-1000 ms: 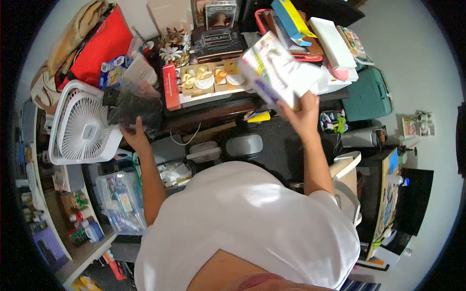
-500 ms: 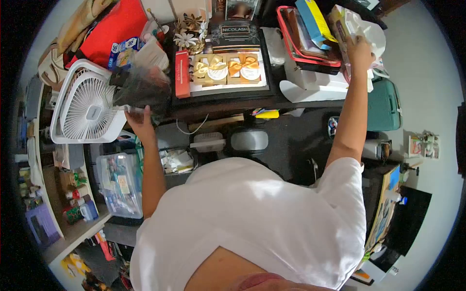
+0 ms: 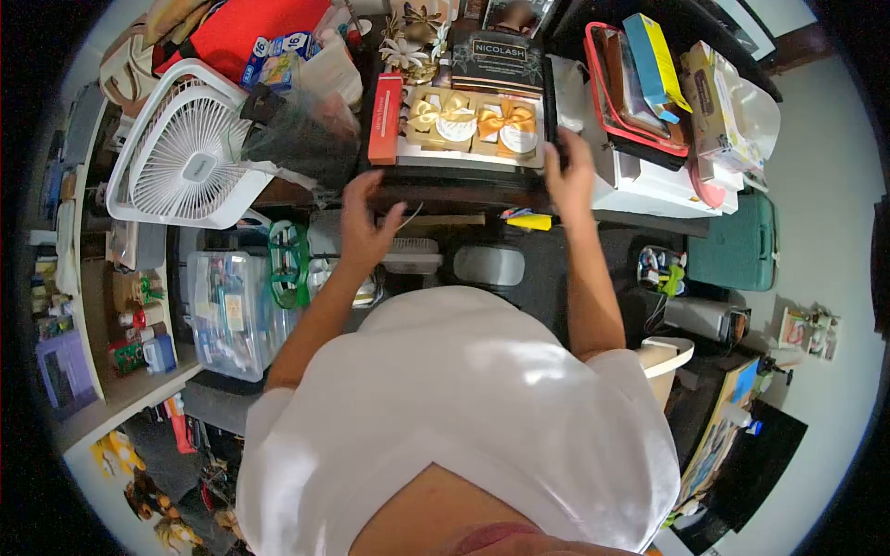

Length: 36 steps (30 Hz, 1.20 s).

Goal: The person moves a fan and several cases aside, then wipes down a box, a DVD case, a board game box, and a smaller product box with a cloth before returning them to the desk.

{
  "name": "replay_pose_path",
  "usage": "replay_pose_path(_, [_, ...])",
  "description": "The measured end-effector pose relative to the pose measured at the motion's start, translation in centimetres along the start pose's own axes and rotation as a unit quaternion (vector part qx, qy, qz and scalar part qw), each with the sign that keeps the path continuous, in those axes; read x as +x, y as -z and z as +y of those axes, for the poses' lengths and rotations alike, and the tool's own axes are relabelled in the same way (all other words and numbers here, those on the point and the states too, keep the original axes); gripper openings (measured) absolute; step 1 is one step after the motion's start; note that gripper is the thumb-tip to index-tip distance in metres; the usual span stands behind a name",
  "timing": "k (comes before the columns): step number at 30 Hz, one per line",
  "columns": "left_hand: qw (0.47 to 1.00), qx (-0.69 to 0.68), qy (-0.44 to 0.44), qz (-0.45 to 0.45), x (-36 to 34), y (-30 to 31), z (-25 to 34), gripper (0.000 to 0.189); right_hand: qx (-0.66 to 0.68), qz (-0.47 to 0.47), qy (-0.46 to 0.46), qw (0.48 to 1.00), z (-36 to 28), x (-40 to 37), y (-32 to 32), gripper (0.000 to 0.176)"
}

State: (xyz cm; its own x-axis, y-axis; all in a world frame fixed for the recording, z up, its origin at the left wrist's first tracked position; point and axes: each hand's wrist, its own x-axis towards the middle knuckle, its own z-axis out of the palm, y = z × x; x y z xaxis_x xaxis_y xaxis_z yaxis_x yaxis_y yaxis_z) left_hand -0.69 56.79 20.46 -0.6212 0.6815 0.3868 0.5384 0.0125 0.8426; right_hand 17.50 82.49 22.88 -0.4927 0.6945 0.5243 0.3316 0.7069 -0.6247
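The left hand [image 3: 369, 227] is empty, its fingers spread and curved, just off the near left corner of the tray [image 3: 464, 176]. The right hand [image 3: 572, 185] is also free of any grasp, thumb and fingers parted, at the tray's near right corner; whether a fingertip touches the rim, I cannot tell.

The dark tray sits on the tabletop, between the hands and a little beyond them. In it, two gift boxes [image 3: 441, 132] lie side by side, the left one tied with a pale gold bow, the right one with an orange bow, each bearing a round white label. A narrow red box [image 3: 385, 120] lies along the tray's left side, and a black box [image 3: 497, 65] marked NICOLASH lies behind the gift boxes.

Left of the tray are a dark, see-through bag [image 3: 311, 139] and a white fan [image 3: 199, 167], tilted back. Artificial flowers [image 3: 403, 51] stand behind the red box.

Right of the tray, a red-rimmed basket [image 3: 601, 111] rests above a white box [image 3: 640, 185], with a yellow and blue box [image 3: 656, 65] leaning in it. A carton [image 3: 714, 111] is just beside the basket, and a green case [image 3: 732, 241] is lower, to the right.
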Motion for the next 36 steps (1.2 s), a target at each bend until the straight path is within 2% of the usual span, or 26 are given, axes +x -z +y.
replay_pose_path(2, [0.994, 0.000, 0.053, -0.091, 2.6, -1.8, 1.5, 0.061, 0.067, -0.013, -0.097, 0.993, 1.3, -0.4, -3.3, 0.038])
replay_pose_path(3, [0.994, 0.056, 0.012, -0.098, 3.5, -2.6, 1.3, 0.063, 0.096, -0.020, -0.144, 0.985, 1.0, -0.1, -4.1, 0.043])
replay_pose_path(5, [0.977, 0.166, -0.072, -0.111, 5.3, -4.1, 0.3, 0.066, 0.005, -0.050, -0.023, 0.998, 0.1, 0.8, -4.4, 0.058])
replay_pose_path(6, [0.972, 0.188, -0.079, -0.112, 6.3, -4.6, -0.1, 0.069, -0.041, -0.064, 0.037, 0.996, -0.4, 1.3, -4.3, 0.066])
replay_pose_path(8, [0.962, 0.231, -0.092, -0.117, 8.1, -5.6, -0.9, 0.074, -0.052, -0.109, 0.025, 0.992, -0.7, 1.8, -4.6, 0.078])
replay_pose_path(9, [0.963, 0.232, -0.068, -0.122, 8.9, -5.9, -1.4, 0.077, -0.058, -0.131, 0.018, 0.989, -0.6, 1.9, -4.7, 0.084])
replay_pose_path(10, [0.963, 0.234, -0.045, -0.126, 9.8, -6.2, -1.9, 0.079, -0.001, -0.135, -0.019, 0.991, -0.1, 2.2, -4.9, 0.091])
replay_pose_path(13, [0.969, 0.213, 0.037, -0.118, 12.7, -7.5, -3.7, 0.089, 0.035, -0.162, -0.023, 0.986, 0.9, 2.1, -5.5, 0.094])
replay_pose_path(14, [0.973, 0.194, 0.050, -0.118, 13.0, -7.6, -3.6, 0.089, 0.048, -0.149, -0.026, 0.987, 1.2, 2.1, -5.8, 0.093])
replay_pose_path(17, [0.975, 0.165, 0.083, -0.127, 13.3, -7.7, -3.3, 0.090, 0.097, -0.101, -0.175, 0.974, 1.8, 2.1, -6.6, 0.089])
replay_pose_path(18, [0.974, 0.163, 0.088, -0.129, 13.3, -7.8, -3.4, 0.090, 0.076, -0.083, -0.164, 0.980, 2.0, 2.1, -6.9, 0.080])
replay_pose_path(21, [0.975, 0.130, 0.124, -0.134, 12.8, -8.3, -3.9, 0.089, 0.126, -0.096, -0.187, 0.970, 1.8, 2.2, -6.7, 0.073])
replay_pose_path(25, [0.978, 0.083, 0.149, -0.123, 12.3, -8.7, -5.1, 0.086, 0.103, -0.061, -0.204, 0.972, 2.6, 2.0, -7.4, 0.068])
replay_pose_path(28, [0.978, 0.008, 0.169, -0.125, 12.2, -7.6, -1.9, 0.082, 0.125, -0.059, -0.225, 0.964, 3.5, 2.0, -7.6, 0.066])
replay_pose_path(31, [0.977, 0.031, 0.169, -0.127, 11.4, -8.5, -4.3, 0.075, 0.154, -0.067, -0.243, 0.955, 3.3, 1.7, -7.2, 0.064])
replay_pose_path(34, [0.973, 0.105, 0.163, -0.123, 10.1, -8.8, -3.9, 0.071, 0.145, -0.074, -0.251, 0.954, 2.6, 1.0, -6.3, 0.064])
replay_pose_path(36, [0.983, 0.079, 0.143, -0.084, 9.6, -9.2, -5.2, 0.070, 0.138, -0.072, -0.244, 0.957, 2.8, 0.5, -6.1, 0.067])
